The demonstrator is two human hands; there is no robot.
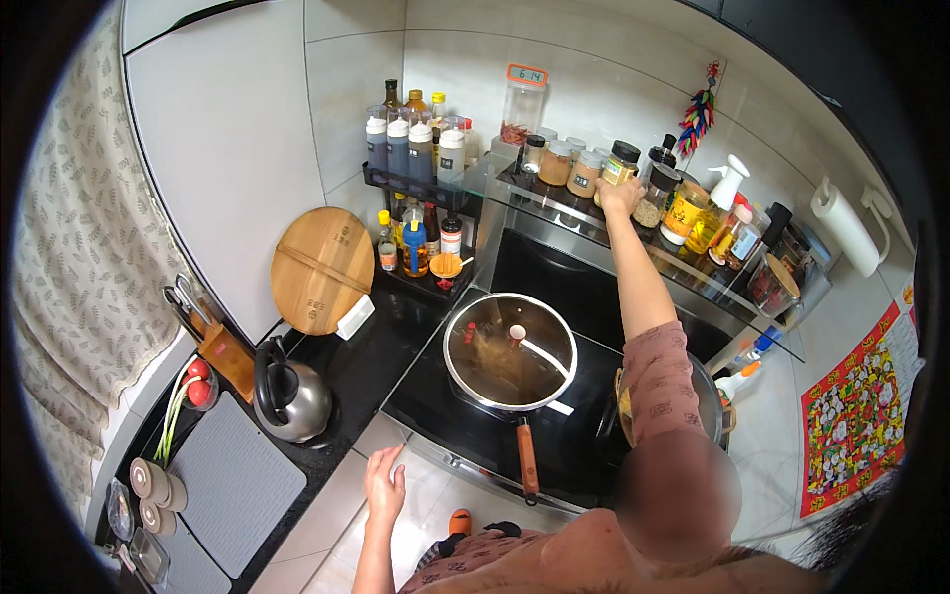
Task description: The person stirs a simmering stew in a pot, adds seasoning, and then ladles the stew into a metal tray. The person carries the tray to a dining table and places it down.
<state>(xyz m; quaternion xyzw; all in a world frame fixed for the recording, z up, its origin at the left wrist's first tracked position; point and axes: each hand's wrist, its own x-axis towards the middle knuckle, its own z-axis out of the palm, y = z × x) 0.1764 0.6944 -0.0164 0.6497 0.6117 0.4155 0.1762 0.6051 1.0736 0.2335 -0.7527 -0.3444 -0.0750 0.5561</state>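
At the glass shelf above the stove, my right hand (620, 196) is closed around a seasoning jar (617, 168) with a black lid. Spice jars stand close on both sides of it, among them a jar of brown powder (584, 175) and a grinder-type jar of pale grains (653, 200). Below, a pan with a glass lid (510, 351) rests on the black cooktop, its wooden handle (527, 459) towards me. My left hand (385, 482) is raised, empty, with fingers apart, in front of the counter edge. My right sleeve partly hides a second lidded pan (705, 393).
Left on the counter are a steel kettle (300, 401), a knife block (226, 356), a grey mat (234, 482) and a round wooden board (323, 271). Bottles fill a black two-tier rack (415, 185). A spray bottle (726, 185) stands on the shelf's right.
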